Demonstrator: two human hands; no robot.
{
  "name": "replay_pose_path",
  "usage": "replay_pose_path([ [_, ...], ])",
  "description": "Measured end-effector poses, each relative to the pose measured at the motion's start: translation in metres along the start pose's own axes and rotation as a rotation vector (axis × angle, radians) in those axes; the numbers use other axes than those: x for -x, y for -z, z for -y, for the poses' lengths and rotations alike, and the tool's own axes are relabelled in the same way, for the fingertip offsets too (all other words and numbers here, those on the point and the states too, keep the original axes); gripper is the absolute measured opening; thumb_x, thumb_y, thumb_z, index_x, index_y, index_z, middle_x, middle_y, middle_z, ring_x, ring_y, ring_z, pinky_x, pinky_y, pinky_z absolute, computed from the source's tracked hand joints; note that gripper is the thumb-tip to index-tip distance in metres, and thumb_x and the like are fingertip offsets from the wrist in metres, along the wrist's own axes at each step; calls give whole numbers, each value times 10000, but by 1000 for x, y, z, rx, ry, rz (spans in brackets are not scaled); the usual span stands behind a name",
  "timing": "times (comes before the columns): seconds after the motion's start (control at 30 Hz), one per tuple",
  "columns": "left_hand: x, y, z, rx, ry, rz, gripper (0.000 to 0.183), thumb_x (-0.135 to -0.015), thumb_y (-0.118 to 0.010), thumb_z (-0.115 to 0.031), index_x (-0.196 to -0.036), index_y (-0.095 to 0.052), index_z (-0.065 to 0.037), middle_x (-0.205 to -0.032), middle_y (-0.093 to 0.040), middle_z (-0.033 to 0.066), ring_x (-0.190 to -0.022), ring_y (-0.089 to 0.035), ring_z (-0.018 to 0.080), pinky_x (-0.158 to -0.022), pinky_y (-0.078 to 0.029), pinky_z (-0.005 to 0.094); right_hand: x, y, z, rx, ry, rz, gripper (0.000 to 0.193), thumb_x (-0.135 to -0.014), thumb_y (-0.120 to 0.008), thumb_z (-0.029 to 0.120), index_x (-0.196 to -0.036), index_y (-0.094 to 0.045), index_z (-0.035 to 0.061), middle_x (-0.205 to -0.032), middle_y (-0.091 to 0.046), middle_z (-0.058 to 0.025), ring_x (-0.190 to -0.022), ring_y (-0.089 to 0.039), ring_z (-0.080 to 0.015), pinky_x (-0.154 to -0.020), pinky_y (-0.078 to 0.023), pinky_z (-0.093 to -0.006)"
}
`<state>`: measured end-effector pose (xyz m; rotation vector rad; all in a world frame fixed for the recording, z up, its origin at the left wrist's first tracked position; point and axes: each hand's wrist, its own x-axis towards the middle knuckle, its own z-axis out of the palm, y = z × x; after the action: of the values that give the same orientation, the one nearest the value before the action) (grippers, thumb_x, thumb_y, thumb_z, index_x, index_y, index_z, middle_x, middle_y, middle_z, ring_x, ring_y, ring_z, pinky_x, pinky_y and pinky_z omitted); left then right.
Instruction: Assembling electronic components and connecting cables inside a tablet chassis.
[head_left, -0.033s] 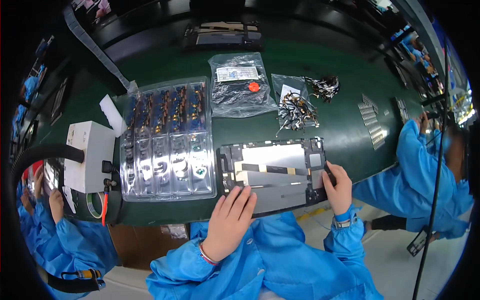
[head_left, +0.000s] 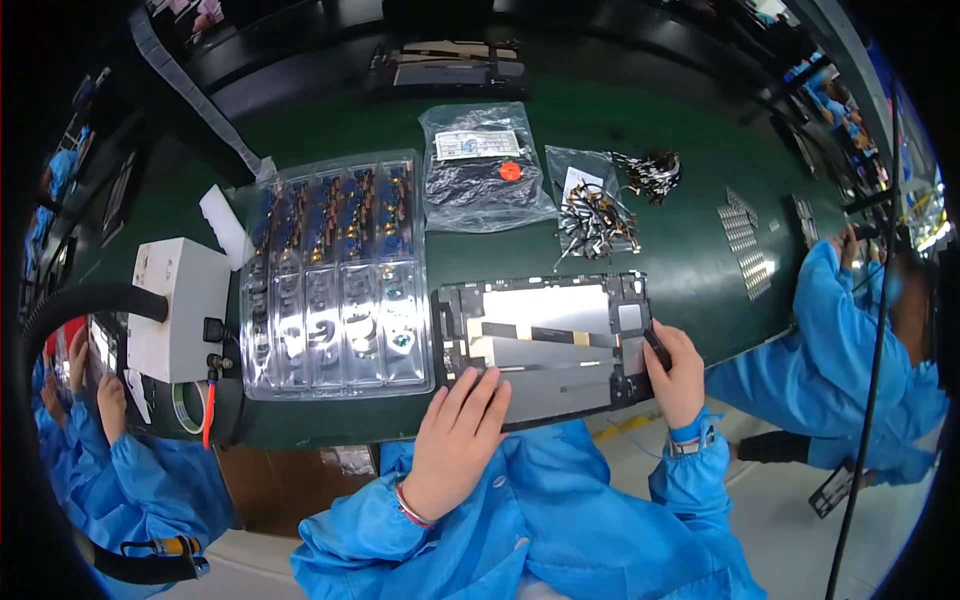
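An opened tablet (head_left: 560, 395) lies on the green bench in front of me, its inside facing up, with a silver panel and a dark ribbon strip (head_left: 560, 337) across it. My left hand (head_left: 462, 440) rests at its near left edge, fingers stretched out and lying on the frame. At the tablet's right edge, my right hand (head_left: 682, 375) is closed, thumb and fingers around a small black piece (head_left: 657, 348). Whether that piece is joined to the tablet, I cannot tell.
Left of the tablet sits a clear plastic tray (head_left: 335, 385) of small circuit parts, beside a white box (head_left: 180, 310) with a black hose. Beyond are a plastic bag (head_left: 485, 185), loose cables (head_left: 595, 220) and metal strips (head_left: 745, 250). Co-workers in blue sit on both sides.
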<state>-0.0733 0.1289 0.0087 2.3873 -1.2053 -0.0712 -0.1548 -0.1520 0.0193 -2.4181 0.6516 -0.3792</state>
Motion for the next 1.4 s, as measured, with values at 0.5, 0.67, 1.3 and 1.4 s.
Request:
replay_pose_path([
  [0.5, -137, -17, 45, -324, 202, -313, 519, -805, -596, -379, -1159, -535, -4, -1120, -565, 133, -1063, -513, 291, -875, -388, 469, -138, -79, 105, -620, 150, 444, 161, -854, -612, 123, -945, -630, -8, -746, -603, -40, -644, -552, -92, -588, -456, -226],
  [0.67, -143, -24, 48, -278, 269, -265, 491, -826, -562, -402, -1138, -564, -23, -1181, -545, 113, -1127, -469, 288, -892, -362, 501, -164, -109, 83, -454, 267, 287, 219, -838, -624, 93, -1037, -631, 3, -808, -637, -44, -731, -594, -103, -679, -488, -228],
  [1.3, -137, -25, 44, -209, 338, -315, 488, -790, -596, -434, -1102, -581, -59, -1298, -430, 244, -1267, -339, 346, -997, -226, 585, -154, -108, 81, -328, 369, 216, 199, -779, -692, 155, -951, -677, 55, -833, -690, -92, -731, -673, -155, -661, -524, -238],
  [1.4, -136, -23, 45, -201, 338, -315, 488, -792, -593, -436, -1105, -581, -62, -1297, -431, 246, -1267, -339, 346, -997, -223, 588, -154, -109, 82, -290, 370, 219, 195, -780, -690, 156, -948, -679, 57, -828, -690, -95, -730, -675, -158, -660, -526, -239],
])
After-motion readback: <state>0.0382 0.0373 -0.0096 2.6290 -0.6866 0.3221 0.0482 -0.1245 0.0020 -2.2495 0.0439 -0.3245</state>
